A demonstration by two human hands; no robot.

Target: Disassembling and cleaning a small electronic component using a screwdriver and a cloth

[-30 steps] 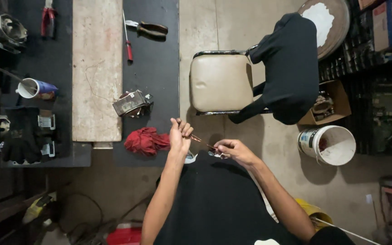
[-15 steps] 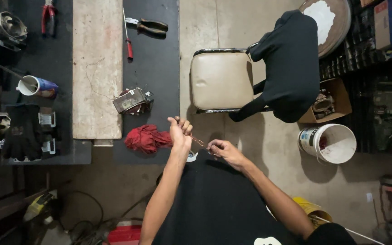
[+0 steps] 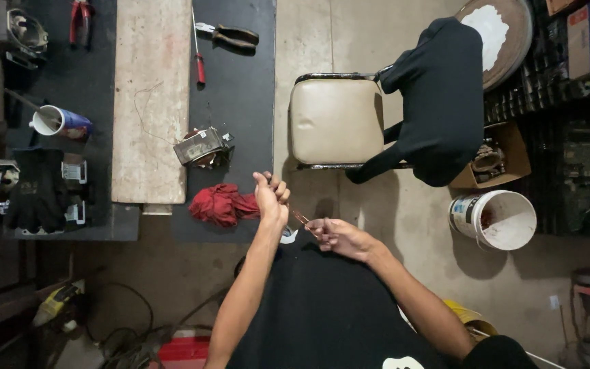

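My left hand (image 3: 271, 195) is closed in a fist around one end of a thin copper-coloured wire (image 3: 301, 219), just past the edge of the dark workbench (image 3: 237, 102). My right hand (image 3: 336, 236) pinches the wire's other end in front of my chest. The wire runs taut and slanted between the two hands. A crumpled red rag (image 3: 221, 204) lies on the bench edge right beside my left hand. A small metal block with windings (image 3: 201, 145) sits on the bench a little further off.
A pale wooden plank (image 3: 150, 96) lies along the bench, with pliers (image 3: 230, 34), a red screwdriver (image 3: 200, 65), a mug (image 3: 59, 123) and black gloves (image 3: 39, 191). A cream-seated chair (image 3: 336, 119) with a black garment (image 3: 438, 96) stands ahead. A white bucket (image 3: 496, 219) stands at right.
Both hands have shifted slightly, the left rising a little and the right drawing back toward my body, so the wire is stretched tighter between them.
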